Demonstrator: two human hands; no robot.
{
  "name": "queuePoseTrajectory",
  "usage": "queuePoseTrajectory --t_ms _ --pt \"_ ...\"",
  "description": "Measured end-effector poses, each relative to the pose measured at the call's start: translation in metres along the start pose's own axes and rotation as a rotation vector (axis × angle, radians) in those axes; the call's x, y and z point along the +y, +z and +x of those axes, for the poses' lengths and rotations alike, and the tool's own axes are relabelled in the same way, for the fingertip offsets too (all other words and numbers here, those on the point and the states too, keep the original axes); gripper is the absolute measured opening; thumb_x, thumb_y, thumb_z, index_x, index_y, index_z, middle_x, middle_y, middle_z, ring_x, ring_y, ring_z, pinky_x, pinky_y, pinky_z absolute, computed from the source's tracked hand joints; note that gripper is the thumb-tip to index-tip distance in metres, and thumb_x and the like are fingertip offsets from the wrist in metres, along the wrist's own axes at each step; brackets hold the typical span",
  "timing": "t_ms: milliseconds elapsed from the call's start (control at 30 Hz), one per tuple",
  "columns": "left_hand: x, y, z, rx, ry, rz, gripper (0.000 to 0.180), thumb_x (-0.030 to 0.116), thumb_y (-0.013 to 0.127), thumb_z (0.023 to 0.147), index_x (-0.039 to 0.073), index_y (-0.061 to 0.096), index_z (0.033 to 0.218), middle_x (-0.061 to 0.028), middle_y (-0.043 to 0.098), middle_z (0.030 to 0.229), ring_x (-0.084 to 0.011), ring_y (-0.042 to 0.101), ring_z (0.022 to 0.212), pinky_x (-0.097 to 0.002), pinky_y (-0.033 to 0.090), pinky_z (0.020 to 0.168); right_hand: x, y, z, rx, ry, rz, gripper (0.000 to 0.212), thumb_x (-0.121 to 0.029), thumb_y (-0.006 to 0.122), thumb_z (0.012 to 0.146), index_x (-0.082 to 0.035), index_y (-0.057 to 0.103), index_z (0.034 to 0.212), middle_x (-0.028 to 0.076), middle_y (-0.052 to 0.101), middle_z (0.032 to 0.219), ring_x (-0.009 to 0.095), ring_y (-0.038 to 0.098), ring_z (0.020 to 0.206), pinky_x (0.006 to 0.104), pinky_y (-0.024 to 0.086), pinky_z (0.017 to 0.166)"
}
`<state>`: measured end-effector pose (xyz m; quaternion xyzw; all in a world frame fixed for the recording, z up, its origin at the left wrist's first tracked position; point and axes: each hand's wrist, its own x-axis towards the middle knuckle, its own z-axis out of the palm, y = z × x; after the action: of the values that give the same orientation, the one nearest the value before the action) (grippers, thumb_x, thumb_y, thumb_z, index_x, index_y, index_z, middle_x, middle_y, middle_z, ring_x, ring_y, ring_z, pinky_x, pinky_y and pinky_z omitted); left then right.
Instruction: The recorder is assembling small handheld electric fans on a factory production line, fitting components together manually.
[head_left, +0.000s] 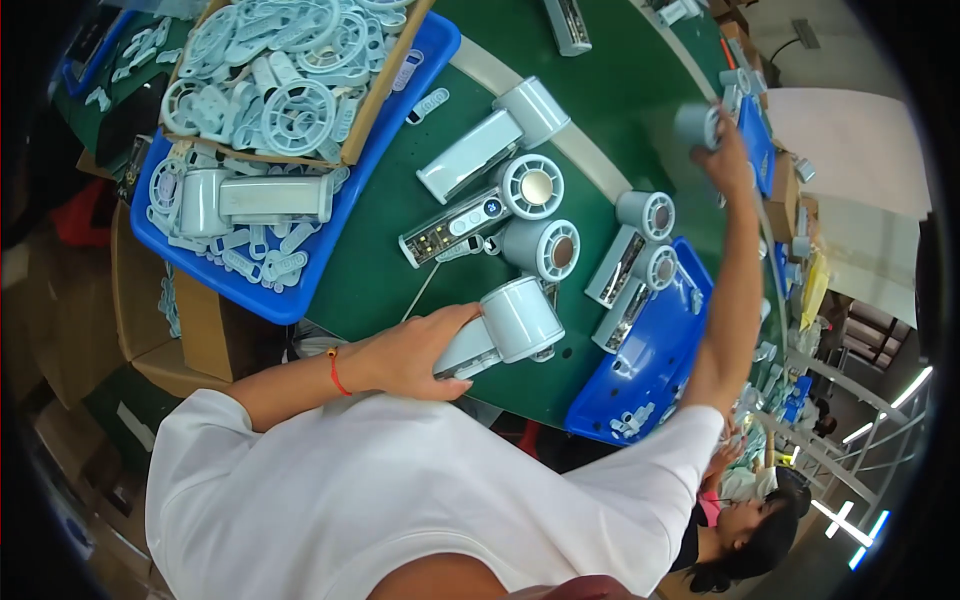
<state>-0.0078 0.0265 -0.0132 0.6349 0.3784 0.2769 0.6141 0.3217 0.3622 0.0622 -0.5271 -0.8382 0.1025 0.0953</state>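
My left hand is wrapped round the handle of a pale blue-grey handheld fan, its round head pointing right. My right arm is stretched to the far right, where my right hand grips another handheld fan; mostly its round head shows, smeared by motion. Between my hands, several fans lie on the green table. One open-handled fan shows its circuit board and a small lit display. Beyond it lies a fan with a closed handle. Two more open fans rest by the blue tray.
A blue bin at the left holds pale plastic parts, a fan and a cardboard box heaped with ring-shaped parts. A blue tray with small parts lies at the right. Another person sits at the lower right.
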Motion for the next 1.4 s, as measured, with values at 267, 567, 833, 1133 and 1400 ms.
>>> queuePoseTrajectory --t_ms 267,567,833,1133,1400 --pt "0.001 -0.001 0.005 0.020 0.057 0.132 0.075 0.025 0.070 0.067 -0.006 0.033 0.124 -0.0255 0.047 0.113 -0.0374 0.053 0.100 -0.0372 0.044 0.085 -0.157 0.038 -0.030 0.020 0.135 -0.064 0.060 -0.028 0.066 0.068 -0.007 0.041 0.119 0.022 0.056 0.094 0.038 0.056 0.086 0.0418 0.046 0.076" --pt "0.004 -0.001 -0.003 0.021 -0.014 0.123 0.071 0.025 0.070 0.067 -0.006 0.035 0.121 -0.0242 0.049 0.107 -0.0369 0.055 0.093 -0.0370 0.047 0.079 -0.084 -0.003 -0.001 -0.167 0.115 -0.186 0.047 -0.044 0.049 0.082 -0.009 0.057 0.113 0.014 0.062 0.100 0.031 0.056 0.099 0.0411 0.045 0.082" --pt "0.002 0.001 -0.002 0.056 -0.026 0.033 0.066 0.029 0.072 0.065 -0.004 0.041 0.113 -0.0203 0.052 0.096 -0.0334 0.058 0.082 -0.0361 0.049 0.072 0.191 0.010 0.002 -0.163 0.432 -0.689 0.063 0.000 0.051 0.075 -0.024 0.034 0.131 0.010 0.044 0.129 0.036 0.047 0.111 0.0471 0.040 0.091" --pt "0.004 -0.002 0.003 -0.013 0.014 0.054 0.074 0.026 0.068 0.069 -0.009 0.031 0.124 -0.0256 0.048 0.107 -0.0372 0.058 0.085 -0.0369 0.050 0.073 0.027 -0.018 -0.007 0.316 -0.285 -0.649 0.037 -0.003 0.060 0.069 -0.012 0.055 0.105 0.008 0.056 0.094 0.028 0.056 0.088 0.0394 0.045 0.073" --pt "0.003 0.001 0.002 0.047 0.012 0.007 0.076 0.026 0.068 0.068 -0.006 0.032 0.126 -0.0246 0.045 0.117 -0.0359 0.050 0.105 -0.0364 0.043 0.089 -0.249 0.049 0.012 0.137 -1.137 -0.454 0.026 -0.011 0.058 0.066 -0.009 0.055 0.092 0.002 0.051 0.090 0.018 0.052 0.091 0.0290 0.046 0.069"
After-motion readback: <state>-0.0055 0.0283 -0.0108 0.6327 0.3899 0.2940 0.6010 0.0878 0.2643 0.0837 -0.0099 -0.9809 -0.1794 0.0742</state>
